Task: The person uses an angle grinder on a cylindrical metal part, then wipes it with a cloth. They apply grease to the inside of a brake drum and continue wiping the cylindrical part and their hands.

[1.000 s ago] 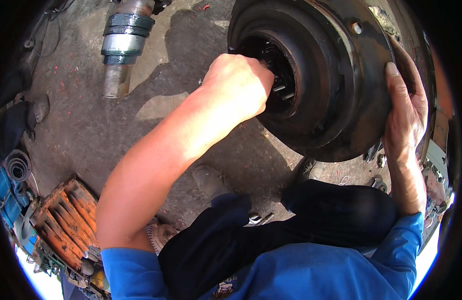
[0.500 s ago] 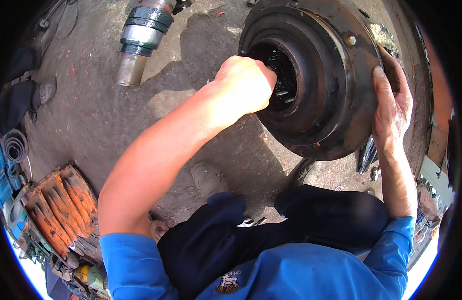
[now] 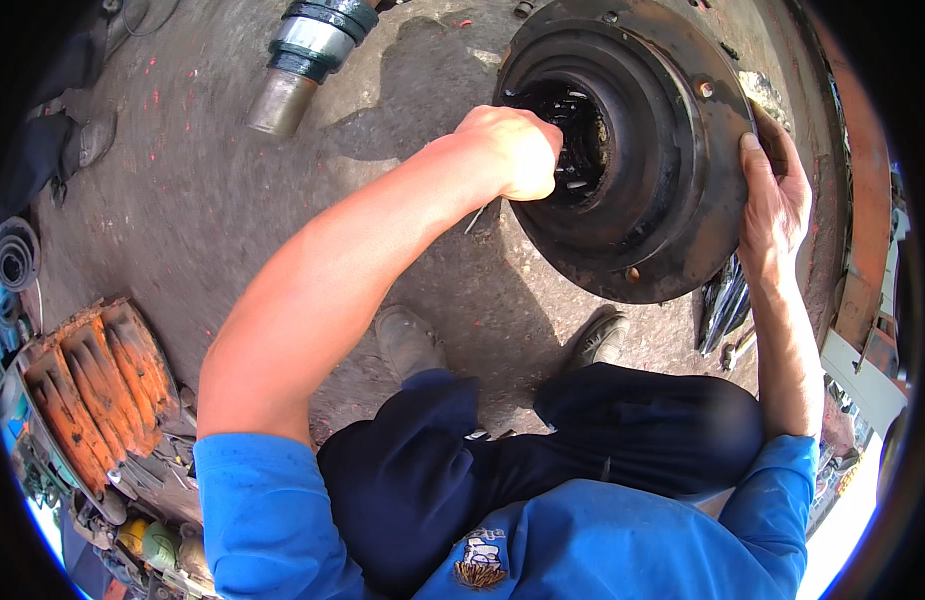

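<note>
Hub: a big, round, dark metal part (image 3: 672,175) with stepped rings and a wide, rust-stained flange, right of centre at the top, beyond the boots; it sits tilted, its open side facing left.
Bore: the hub's central opening (image 3: 585,150), black and glistening inside, with small shiny bits along its wall.
Left hand: curled like a fist (image 3: 517,152) at the bore's left edge; the fingertips are hidden, so I cannot tell whether it grasps anything.
Right hand: grips the flange's right edge (image 3: 774,195), thumb on the near face, fingers behind.
Shaft: a stepped metal bar (image 3: 317,45) with dark and silver bands at upper left, well apart from the hub.
Wearer: blue shirt (image 3: 622,545), dark trousers (image 3: 642,425), two worn boots (image 3: 410,342) on the stained floor (image 3: 232,190).
Left side: a ribbed orange casting (image 3: 102,390), a grey coil (image 3: 15,255) above it, and another person's shoe (image 3: 97,138).
</note>
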`<state>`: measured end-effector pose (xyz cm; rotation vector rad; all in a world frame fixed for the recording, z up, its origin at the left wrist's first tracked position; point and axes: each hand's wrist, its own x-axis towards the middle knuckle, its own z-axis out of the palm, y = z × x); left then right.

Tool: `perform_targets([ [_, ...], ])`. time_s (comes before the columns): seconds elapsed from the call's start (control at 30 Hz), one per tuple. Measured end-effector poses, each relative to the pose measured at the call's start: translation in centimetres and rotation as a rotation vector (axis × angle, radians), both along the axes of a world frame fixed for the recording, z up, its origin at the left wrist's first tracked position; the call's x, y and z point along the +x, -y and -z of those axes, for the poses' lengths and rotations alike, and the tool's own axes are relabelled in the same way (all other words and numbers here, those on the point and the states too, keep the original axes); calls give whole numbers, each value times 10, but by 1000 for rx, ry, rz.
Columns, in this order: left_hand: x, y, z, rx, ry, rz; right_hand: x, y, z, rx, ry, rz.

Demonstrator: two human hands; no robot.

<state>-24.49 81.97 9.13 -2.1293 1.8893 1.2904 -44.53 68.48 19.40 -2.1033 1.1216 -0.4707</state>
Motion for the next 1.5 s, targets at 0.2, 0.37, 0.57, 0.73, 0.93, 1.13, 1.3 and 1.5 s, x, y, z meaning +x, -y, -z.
perform_targets([
  [0.2, -13, -8, 37, -76, -15, -26, 0, 7, 5, -119, -48, -21],
  [0.37, -14, 13, 22, -8, 145, 165, -16, 26, 26, -21, 22, 65],
  [0.57, -33, 37, 54, -189, 356, 236, -18, 35, 41, -37, 19, 71],
  [0.73, -28, 42, 49, -70, 441, 342, -32, 46, 47, -63, 57, 64],
  [0.93, -10, 19, 49, -137, 334, 165, -19, 30, 41, -285, -95, 23],
  [1.13, -12, 8, 65, -428, 315, 212, -14, 32, 42, -227, -105, -5],
  [1.3, -12, 11, 68, -473, 264, 191, -10, 34, 42, -212, -138, 58],
  [1.5, -1, 22, 72, -313, 92, 151, -19, 44, 42, -128, -129, 70],
])
